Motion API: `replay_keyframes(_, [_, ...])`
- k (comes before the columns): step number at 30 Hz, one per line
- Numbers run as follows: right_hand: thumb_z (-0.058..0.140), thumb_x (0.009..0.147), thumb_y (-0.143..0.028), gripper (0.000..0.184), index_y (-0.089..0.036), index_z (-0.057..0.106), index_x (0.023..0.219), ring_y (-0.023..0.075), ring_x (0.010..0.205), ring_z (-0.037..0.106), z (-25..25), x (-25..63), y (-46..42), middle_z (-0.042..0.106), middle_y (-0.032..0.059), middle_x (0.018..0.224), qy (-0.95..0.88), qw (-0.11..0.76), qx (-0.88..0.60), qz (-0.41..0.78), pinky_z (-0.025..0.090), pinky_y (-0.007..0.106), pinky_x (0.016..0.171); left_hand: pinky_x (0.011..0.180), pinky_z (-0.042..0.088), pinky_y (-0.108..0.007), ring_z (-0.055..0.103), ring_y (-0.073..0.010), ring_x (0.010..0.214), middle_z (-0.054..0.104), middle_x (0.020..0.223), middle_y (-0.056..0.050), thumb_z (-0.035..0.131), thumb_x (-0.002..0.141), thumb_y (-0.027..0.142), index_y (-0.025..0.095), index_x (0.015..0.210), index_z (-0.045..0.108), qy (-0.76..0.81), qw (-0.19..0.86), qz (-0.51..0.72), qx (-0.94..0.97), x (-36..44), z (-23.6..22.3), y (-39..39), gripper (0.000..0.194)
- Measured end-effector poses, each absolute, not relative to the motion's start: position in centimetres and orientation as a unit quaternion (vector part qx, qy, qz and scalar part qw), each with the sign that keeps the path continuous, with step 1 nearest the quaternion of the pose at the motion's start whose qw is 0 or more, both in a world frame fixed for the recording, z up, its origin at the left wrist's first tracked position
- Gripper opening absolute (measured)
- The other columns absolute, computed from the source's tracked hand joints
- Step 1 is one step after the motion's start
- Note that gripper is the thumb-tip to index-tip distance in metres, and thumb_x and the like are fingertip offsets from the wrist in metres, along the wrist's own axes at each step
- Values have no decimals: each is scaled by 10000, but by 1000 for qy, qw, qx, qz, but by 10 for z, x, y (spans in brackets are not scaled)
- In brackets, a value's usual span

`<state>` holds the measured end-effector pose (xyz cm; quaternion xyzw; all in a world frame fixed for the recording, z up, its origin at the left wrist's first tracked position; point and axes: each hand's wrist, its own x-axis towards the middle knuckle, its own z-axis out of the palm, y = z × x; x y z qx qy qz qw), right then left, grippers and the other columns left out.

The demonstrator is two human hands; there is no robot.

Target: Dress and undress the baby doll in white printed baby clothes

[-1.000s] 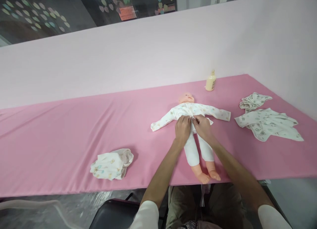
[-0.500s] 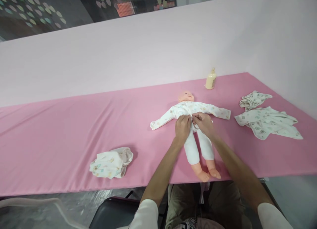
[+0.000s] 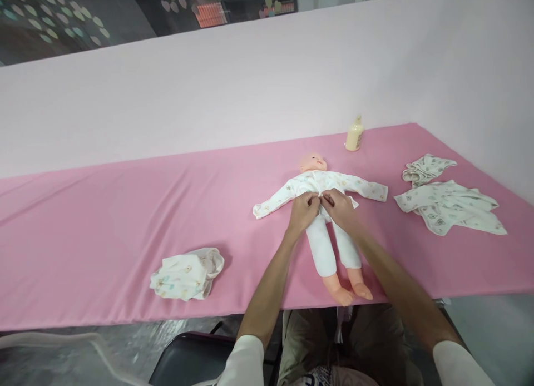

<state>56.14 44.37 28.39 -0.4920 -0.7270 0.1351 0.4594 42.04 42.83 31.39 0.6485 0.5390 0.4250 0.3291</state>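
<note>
Running this one remotely, and the step in hand is all fingertip work. The pink-skinned plastic baby doll [image 3: 314, 162] lies on its back on the pink cloth-covered table [image 3: 125, 236], head away from me, bare feet by the near edge. It wears a white long-sleeved cotton top with small printed motifs [image 3: 298, 188], sleeves spread wide, and plain white stretchy leggings [image 3: 321, 247].

I have the left hand [image 3: 303, 211] and right hand [image 3: 339, 208] almost meeting at the front of the top, around the waist. Both grips look pinched together on a small bit of its fabric; which bit exactly is too tiny to make out.

My tips, fwiw:
- Small pinches, thumb against index. A whole fistful would bunch the front, imo.
- Even pull from both sides. The doll looks light, so a one-sided tug could skew it or drag it towards the edge.
- Rest the wrists low if you can, but don't lean on the legs.
- A loose corner sticks out by the right hand, so I'd watch it doesn't get folded under.
- Snug, not tight, or the chest could pucker.

No need to reach elsewhere for this bit. The crumpled white printed cloth bundle [image 3: 186, 275] is well off to the left, the pale yellow pump bottle [image 3: 354, 138] stands beyond the doll, and the spread white patterned garment [image 3: 454, 205] lies to the right.
</note>
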Motion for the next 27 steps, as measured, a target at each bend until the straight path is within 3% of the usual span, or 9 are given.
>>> replay_keyframes(6, [514, 907, -241, 105, -217, 601, 854, 172, 639, 575, 272, 561, 448, 602, 23, 707, -759, 455, -465, 30, 443, 288, 618, 605, 386, -238, 527, -116, 638, 585, 697, 7, 446, 890, 233, 173, 701, 538, 540, 337, 409, 654, 418, 313, 436, 219])
replay_keyframes(11, [499, 944, -226, 149, -212, 647, 963, 178, 701, 614, 272, 562, 445, 635, 47, 788, -766, 458, -452, -1, 479, 288, 648, 629, 347, -274, 477, -133, 662, 526, 693, -4, 378, 936, 195, 197, 677, 403, 547, 259, 378, 701, 420, 310, 438, 261])
replay_keyframes(16, [448, 989, -251, 243, -216, 673, 904, 197, 778, 621, 273, 560, 442, 646, 70, 810, -770, 458, -444, -29, 492, 310, 701, 662, 367, -283, 493, -139, 698, 536, 733, -9, 366, 952, 194, 203, 713, 393, 552, 262, 391, 688, 422, 308, 437, 241])
replay_keyframes(22, [477, 951, -279, 209, -213, 661, 879, 212, 771, 626, 277, 559, 438, 666, 72, 795, -744, 481, -461, 54, 504, 350, 733, 655, 369, -275, 503, -135, 694, 538, 725, -3, 377, 942, 208, 201, 699, 400, 566, 284, 401, 662, 426, 311, 433, 244])
replay_keyframes(27, [555, 853, -329, 143, -223, 647, 878, 194, 745, 645, 290, 560, 430, 688, 32, 803, -657, 470, -516, 285, 518, 338, 700, 675, 383, -271, 544, -144, 725, 574, 716, -10, 407, 905, 184, 193, 681, 452, 581, 295, 408, 639, 429, 314, 431, 228])
